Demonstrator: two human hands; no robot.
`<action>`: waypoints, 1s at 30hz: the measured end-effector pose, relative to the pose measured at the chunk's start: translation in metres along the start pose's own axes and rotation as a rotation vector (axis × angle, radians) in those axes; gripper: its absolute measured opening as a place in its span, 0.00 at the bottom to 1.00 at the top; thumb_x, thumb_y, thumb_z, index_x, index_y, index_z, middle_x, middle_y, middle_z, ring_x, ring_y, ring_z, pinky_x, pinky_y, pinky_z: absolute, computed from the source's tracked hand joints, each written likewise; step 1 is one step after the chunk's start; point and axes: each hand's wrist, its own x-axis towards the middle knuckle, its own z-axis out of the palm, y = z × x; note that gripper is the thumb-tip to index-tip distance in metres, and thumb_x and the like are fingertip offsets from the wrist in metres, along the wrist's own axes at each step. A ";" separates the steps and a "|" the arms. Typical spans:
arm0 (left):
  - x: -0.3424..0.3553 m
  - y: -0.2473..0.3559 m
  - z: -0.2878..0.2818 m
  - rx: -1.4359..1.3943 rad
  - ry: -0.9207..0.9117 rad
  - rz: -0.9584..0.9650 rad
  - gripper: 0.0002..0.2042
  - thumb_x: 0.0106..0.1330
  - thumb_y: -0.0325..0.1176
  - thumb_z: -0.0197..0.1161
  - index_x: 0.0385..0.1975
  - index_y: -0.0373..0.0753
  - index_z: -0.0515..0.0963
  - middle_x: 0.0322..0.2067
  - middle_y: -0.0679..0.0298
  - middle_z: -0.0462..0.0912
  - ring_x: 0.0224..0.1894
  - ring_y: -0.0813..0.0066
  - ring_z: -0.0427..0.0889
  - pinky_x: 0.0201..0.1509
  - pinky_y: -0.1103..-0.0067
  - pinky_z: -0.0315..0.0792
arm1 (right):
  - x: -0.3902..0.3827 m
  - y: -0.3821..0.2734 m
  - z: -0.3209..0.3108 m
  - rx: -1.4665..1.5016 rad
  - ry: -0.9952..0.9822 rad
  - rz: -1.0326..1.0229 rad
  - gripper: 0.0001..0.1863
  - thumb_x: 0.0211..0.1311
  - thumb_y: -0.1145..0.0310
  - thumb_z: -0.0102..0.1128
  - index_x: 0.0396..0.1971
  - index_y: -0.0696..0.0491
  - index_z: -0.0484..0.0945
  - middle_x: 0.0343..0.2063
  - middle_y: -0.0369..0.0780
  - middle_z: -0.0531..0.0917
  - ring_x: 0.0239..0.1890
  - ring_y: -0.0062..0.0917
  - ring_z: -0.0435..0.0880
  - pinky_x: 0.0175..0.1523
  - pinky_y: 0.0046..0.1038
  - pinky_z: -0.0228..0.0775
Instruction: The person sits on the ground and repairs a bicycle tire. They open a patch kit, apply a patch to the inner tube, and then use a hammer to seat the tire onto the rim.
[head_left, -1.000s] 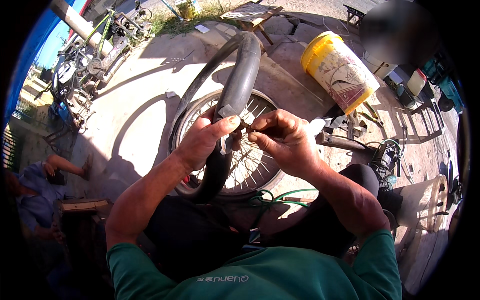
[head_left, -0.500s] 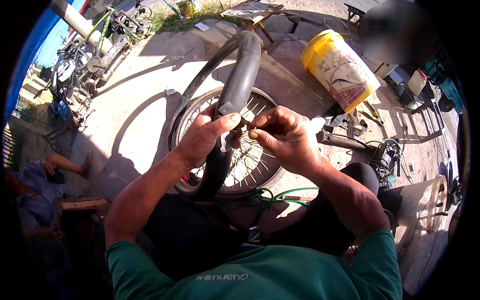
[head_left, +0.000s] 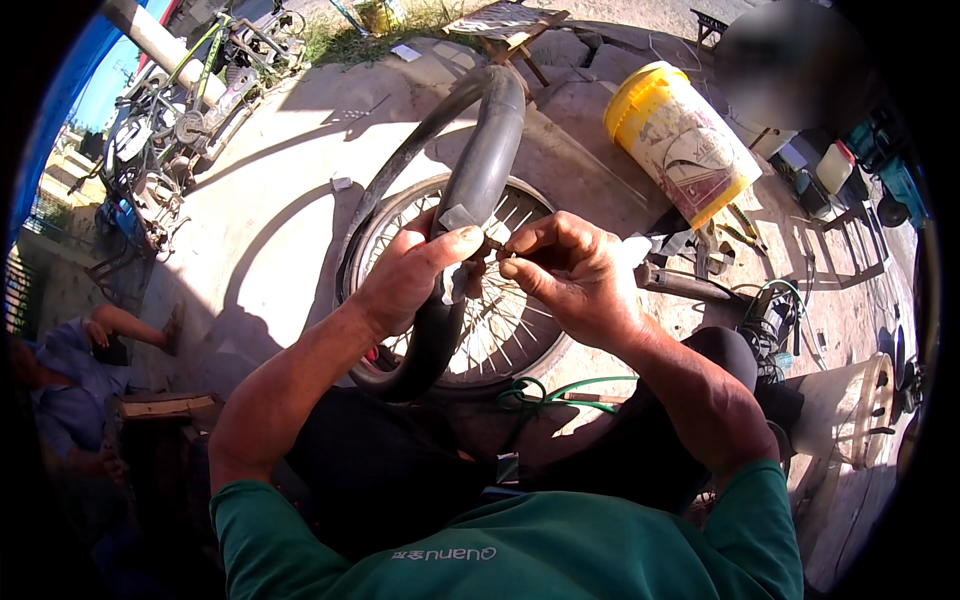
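My left hand [head_left: 400, 280] is closed around a plump black inner tube [head_left: 485, 150], its thumb pressed out along the top. Pale grey patches [head_left: 458, 217] stick to the tube beside that thumb. A small dark piece, seemingly the valve stem [head_left: 490, 243], pokes out between the two hands. Thumb and forefinger of my right hand [head_left: 585, 275] pinch at its outer end; the exact grip is partly hidden. Below the tube lies a spoked wheel [head_left: 500, 335], with a tyre [head_left: 375, 190] looping up behind.
A yellow-rimmed bucket [head_left: 690, 150] stands at the right, near a hand pump [head_left: 690, 285] and loose tools. A green hose [head_left: 550, 397] curls by my knees. Bicycle parts [head_left: 160, 150] are heaped at far left. Another person [head_left: 75, 370] sits at the left edge.
Almost nothing differs; the tube and my right fingers have shifted very slightly, and both hands keep their hold.
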 end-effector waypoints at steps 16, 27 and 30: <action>-0.001 0.002 0.004 -0.058 0.021 -0.023 0.13 0.72 0.38 0.57 0.48 0.36 0.74 0.33 0.64 0.80 0.32 0.76 0.80 0.38 0.76 0.77 | 0.004 0.003 0.001 0.092 -0.029 0.017 0.07 0.67 0.73 0.67 0.38 0.57 0.77 0.36 0.36 0.86 0.42 0.17 0.85 0.50 0.23 0.80; 0.005 -0.008 0.001 -0.060 0.095 -0.066 0.14 0.69 0.37 0.58 0.48 0.36 0.75 0.33 0.63 0.81 0.29 0.76 0.80 0.36 0.78 0.76 | 0.002 -0.005 -0.008 -0.116 0.002 -0.076 0.08 0.62 0.73 0.71 0.37 0.57 0.80 0.33 0.39 0.87 0.37 0.21 0.86 0.45 0.26 0.80; 0.004 -0.011 -0.003 -0.033 0.120 -0.047 0.17 0.71 0.42 0.55 0.46 0.32 0.76 0.30 0.61 0.82 0.28 0.73 0.81 0.35 0.77 0.77 | 0.005 -0.002 -0.007 -0.069 -0.006 -0.099 0.09 0.62 0.71 0.71 0.36 0.56 0.79 0.32 0.41 0.86 0.37 0.26 0.88 0.44 0.29 0.80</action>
